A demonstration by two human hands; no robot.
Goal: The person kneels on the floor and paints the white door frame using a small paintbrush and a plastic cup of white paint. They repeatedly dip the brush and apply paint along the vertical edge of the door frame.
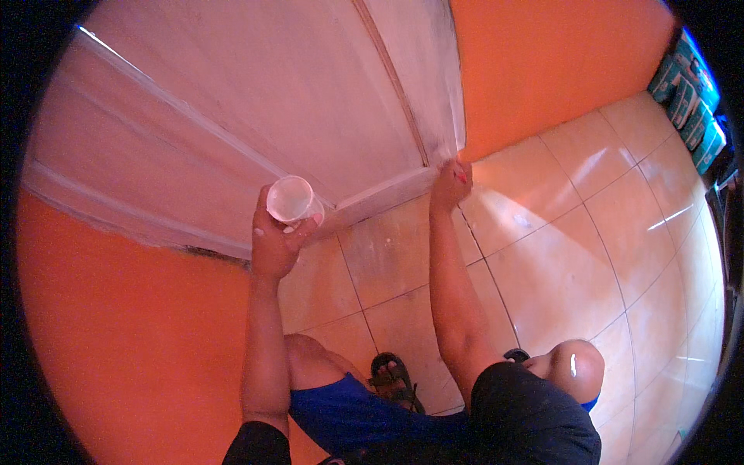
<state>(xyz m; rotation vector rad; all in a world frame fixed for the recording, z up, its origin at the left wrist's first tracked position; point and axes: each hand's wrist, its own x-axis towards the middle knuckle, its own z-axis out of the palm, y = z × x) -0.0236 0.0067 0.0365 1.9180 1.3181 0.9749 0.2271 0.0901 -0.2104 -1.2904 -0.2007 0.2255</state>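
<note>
My left hand (273, 246) is wrapped round a white plastic cup (291, 200), its round mouth tipped toward me. Pale, whitish marks dot the fingers, and a pale content shows inside the cup. At the lower right corner of a whitish panelled door (256, 85), my right hand (452, 183) is closed. A small red bit shows at its fingers; the rest of whatever it grips is hidden. The door looks streaked with white, and a brown strip of moulding (391, 74) runs down it near its right edge.
Orange walls flank the door, one at the right (542, 62) and one at the lower left (139, 310). Glossy beige floor tiles (550, 263) spread below. Green packages (690, 112) are stacked at the far right. My bent knees and sandalled foot (394, 376) are close below my hands.
</note>
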